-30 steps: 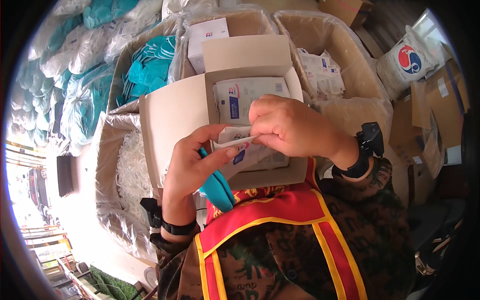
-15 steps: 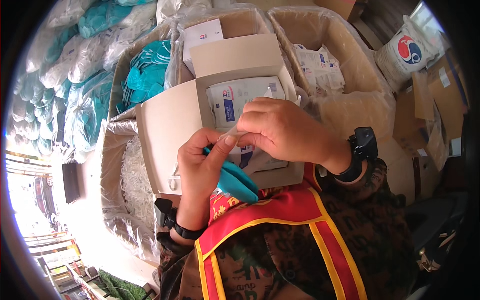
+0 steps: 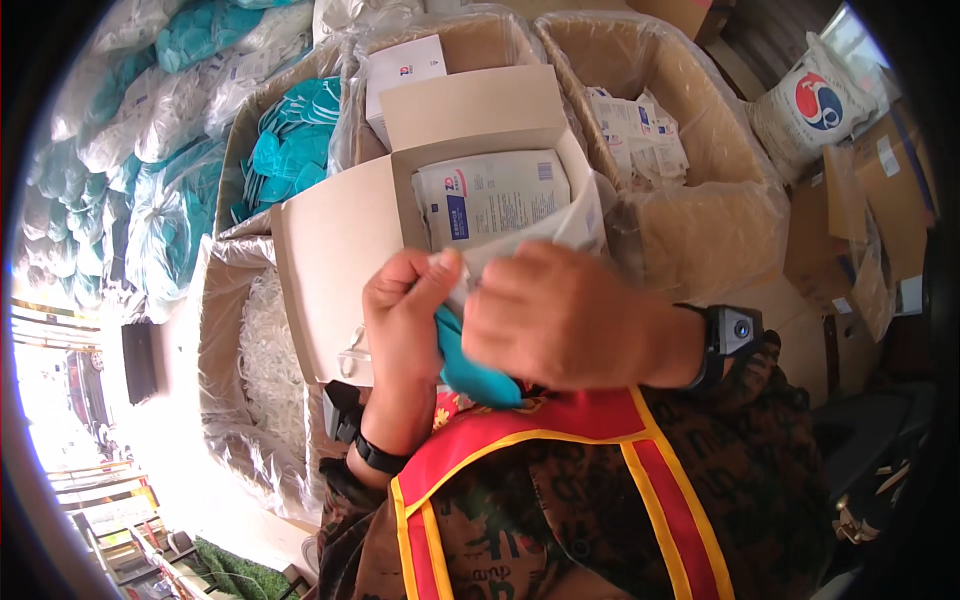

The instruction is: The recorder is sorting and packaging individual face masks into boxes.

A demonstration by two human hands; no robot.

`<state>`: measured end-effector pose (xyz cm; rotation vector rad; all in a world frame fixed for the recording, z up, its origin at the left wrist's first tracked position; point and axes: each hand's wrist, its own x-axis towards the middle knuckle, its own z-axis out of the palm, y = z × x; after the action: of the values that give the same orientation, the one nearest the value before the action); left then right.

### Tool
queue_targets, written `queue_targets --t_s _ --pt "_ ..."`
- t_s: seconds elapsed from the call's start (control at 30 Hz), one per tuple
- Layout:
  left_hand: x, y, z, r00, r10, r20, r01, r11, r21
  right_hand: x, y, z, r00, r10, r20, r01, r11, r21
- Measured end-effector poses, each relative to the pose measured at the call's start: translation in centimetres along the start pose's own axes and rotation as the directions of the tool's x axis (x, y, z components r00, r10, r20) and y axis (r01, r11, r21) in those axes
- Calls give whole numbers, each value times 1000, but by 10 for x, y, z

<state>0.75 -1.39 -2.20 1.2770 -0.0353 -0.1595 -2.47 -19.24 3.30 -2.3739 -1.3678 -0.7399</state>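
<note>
right hand (image 3: pixel 570 315) hides most of the teal item (image 3: pixel 470 370) (kind unclear).

open tan carton (image 3: pixel 345 250) — white packet (image 3: pixel 495 195) inside | white box (image 3: pixel 405 70) behind | white sack (image 3: pixel 815 105) — far right

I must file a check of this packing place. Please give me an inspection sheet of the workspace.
Surface: no table seen; open small cardboard box in front of the person.
Job's things: white packet in the box; teal item and white packet edge at the hands.
Clutter: plastic-lined cartons with teal pieces, white packets, white pieces.
Grippers: left hand pinching; right hand closed over.
Cables: nothing seen.
Surroundings: white sack, flat cardboard.
</note>
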Motion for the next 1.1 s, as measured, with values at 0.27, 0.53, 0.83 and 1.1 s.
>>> queue_targets --t_s 0.27,0.53,0.83,1.1 --pt "34 2 -21 997 2 -72 -7 997 -73 -6 -38 -43 992 -101 -71 122 887 445" --pt "-4 39 -16 876 365 315 -473 777 415 0 18 -42 984 178 -20 -167 949 268" --pt "-21 41 1 870 367 330 -493 636 594 2 31 -4 968 235 -83 -191 915 356" --pt "-22 29 2 970 203 134 -225 957 182 7 17 -3 984 166 -60 -158 980 118"
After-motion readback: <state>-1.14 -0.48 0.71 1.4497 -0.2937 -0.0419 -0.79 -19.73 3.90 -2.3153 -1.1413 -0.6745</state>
